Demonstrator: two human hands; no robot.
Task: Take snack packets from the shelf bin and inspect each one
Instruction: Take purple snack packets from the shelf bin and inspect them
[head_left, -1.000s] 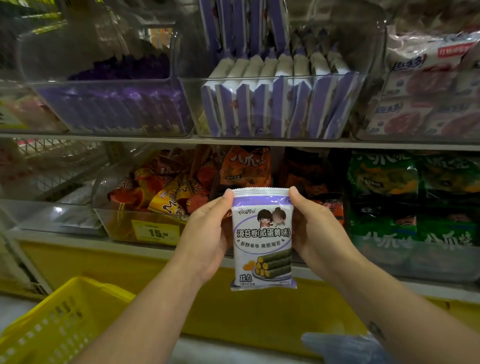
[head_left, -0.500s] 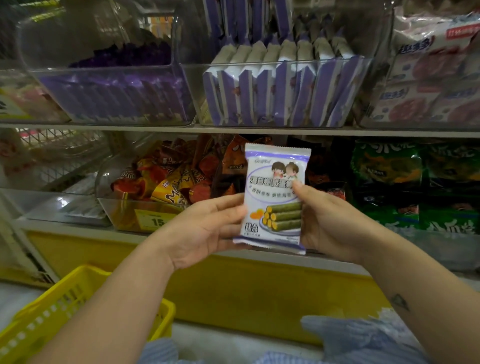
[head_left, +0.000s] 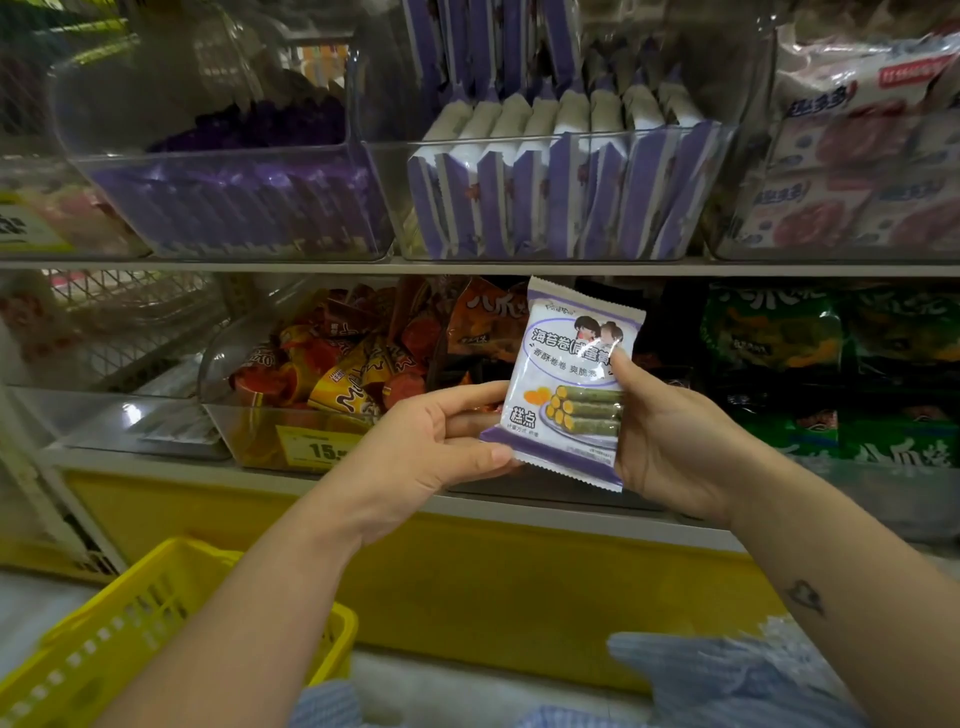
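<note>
A white and purple snack packet (head_left: 566, 379) with green rolls printed on it is held upright, tilted a little to the right, in front of the lower shelf. My left hand (head_left: 436, 441) pinches its lower left edge between thumb and fingers. My right hand (head_left: 670, 431) grips its right side, thumb across the front. Above, a clear shelf bin (head_left: 395, 208) holds several matching purple and white packets (head_left: 545, 182) standing on edge.
A clear bin of purple sachets (head_left: 234, 197) is at upper left, pink packs (head_left: 857, 171) at upper right. Orange snacks (head_left: 332, 374) and green packs (head_left: 831, 379) fill the lower shelf. A yellow basket (head_left: 130, 649) sits at lower left.
Both hands have lifted the packet up and to the right and tilted it. My left hand slid from its upper edge down to its lower left corner.
</note>
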